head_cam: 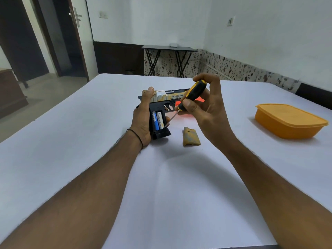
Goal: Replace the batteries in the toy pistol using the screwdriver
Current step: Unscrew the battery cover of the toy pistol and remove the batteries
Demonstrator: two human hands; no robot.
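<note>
The toy pistol [162, 102], black with a tan and white slide, lies on its side on the white table [89, 141]. My left hand [142, 119] grips its handle from the left. The grip compartment is uncovered, showing two batteries [157, 120], one blue and one white. My right hand [204, 106] holds a yellow and black screwdriver [190, 96], whose thin metal tip touches the lower end of the white battery. The tan grip cover [190, 137] rests loose on the table just right of the handle.
An orange plastic lidded box [289, 121] sits at the right side of the table. A small black folding table [168, 58] stands against the far wall. A doorway opens at the far left.
</note>
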